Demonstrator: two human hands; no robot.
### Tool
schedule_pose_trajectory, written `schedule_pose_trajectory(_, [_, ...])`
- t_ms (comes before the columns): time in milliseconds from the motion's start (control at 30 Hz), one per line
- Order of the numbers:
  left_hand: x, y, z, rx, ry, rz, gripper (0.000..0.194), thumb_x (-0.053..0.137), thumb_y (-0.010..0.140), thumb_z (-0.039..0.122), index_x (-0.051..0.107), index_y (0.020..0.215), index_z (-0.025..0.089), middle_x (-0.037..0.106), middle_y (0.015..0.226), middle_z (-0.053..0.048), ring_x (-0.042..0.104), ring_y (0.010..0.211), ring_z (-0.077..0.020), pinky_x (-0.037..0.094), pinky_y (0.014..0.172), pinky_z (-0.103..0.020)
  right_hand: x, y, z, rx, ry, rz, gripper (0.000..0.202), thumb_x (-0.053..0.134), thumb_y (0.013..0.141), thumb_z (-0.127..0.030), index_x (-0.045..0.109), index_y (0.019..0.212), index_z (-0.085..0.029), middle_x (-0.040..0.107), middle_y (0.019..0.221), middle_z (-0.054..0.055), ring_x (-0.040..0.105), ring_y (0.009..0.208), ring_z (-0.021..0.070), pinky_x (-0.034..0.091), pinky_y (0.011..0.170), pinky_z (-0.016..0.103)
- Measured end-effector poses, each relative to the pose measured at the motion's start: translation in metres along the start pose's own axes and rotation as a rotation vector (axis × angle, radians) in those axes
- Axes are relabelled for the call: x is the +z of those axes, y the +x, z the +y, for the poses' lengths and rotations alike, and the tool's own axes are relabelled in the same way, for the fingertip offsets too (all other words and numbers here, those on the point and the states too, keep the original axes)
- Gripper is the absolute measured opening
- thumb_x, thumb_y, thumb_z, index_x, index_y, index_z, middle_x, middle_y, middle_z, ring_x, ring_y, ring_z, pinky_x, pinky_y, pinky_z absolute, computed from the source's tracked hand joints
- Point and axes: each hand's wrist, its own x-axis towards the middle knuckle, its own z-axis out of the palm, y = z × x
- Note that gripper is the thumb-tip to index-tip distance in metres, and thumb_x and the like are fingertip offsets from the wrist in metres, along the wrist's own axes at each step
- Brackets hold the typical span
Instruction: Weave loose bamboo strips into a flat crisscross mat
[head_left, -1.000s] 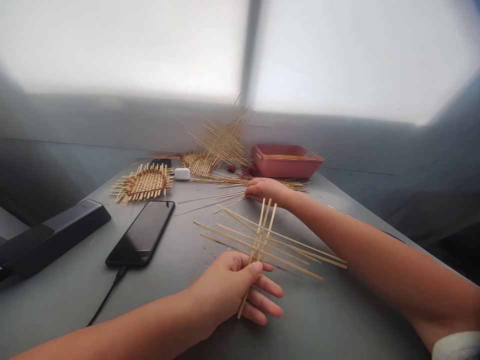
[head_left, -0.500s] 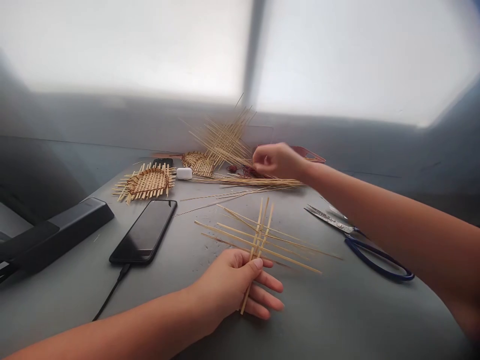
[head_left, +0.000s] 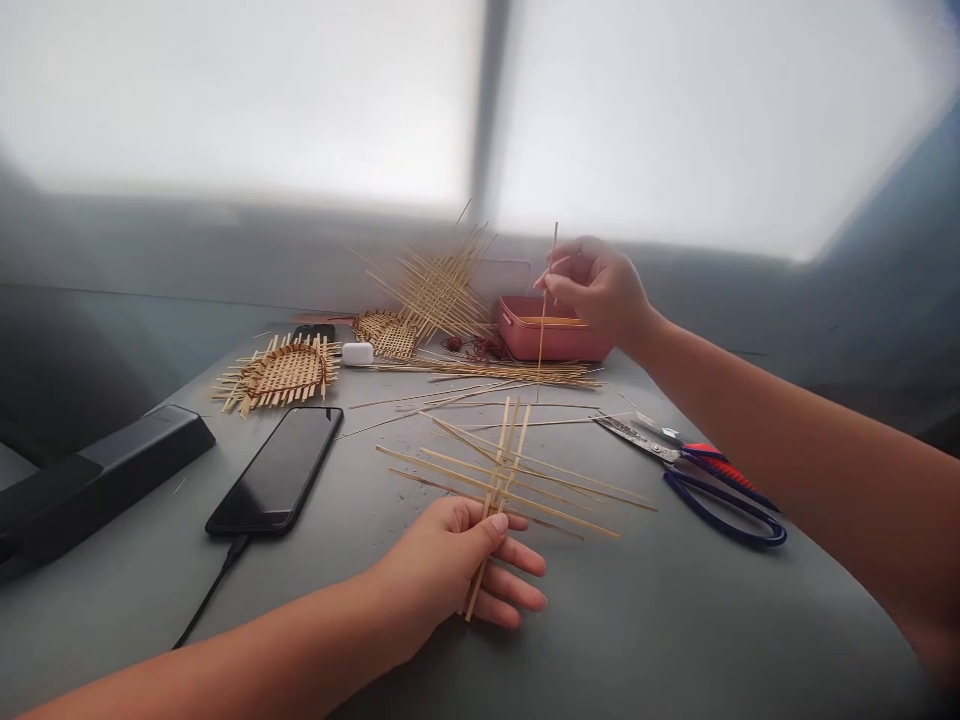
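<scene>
Near the front of the table, my left hand [head_left: 480, 560] pinches a loose lattice of crossed bamboo strips [head_left: 504, 470] between thumb and forefinger, its other fingers spread beneath. The lattice's long strips fan out to both sides. My right hand [head_left: 596, 285] is raised at the right, in front of a red box [head_left: 517, 345]. A single thin bamboo strip [head_left: 542, 330] hangs nearly upright from its fingertips. Beneath that strip lies a pile of loose bamboo strips [head_left: 495, 372] across the table.
Scissors [head_left: 660, 450] with blue handles lie at the right. A phone [head_left: 277, 470] with a cable and a dark, long device [head_left: 142, 450] are at the left. Behind stand woven pieces [head_left: 289, 375], a white case [head_left: 358, 354] and a large unfinished weave [head_left: 442, 280].
My right hand has risen and moved right from the strip pile, now holding one strip upright. The red box has come into view. My left hand keeps its grip on the lattice.
</scene>
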Motion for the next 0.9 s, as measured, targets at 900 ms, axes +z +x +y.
schedule_pose_trajectory(900, [0.000,0.000,-0.001,-0.008,0.015,0.004,0.022,0.044,0.096,0.026,0.056,0.104,0.009,0.069,0.083,-0.008,0.068,0.058,-0.0121,0.051,0.052,-0.022,0.019,-0.037,0.074,0.033,-0.507,-0.523,0.025,0.053,0.083,-0.024,0.075,0.093,-0.020,0.074,0.095,0.006,0.066,0.088,0.0216,0.051,0.080,0.033])
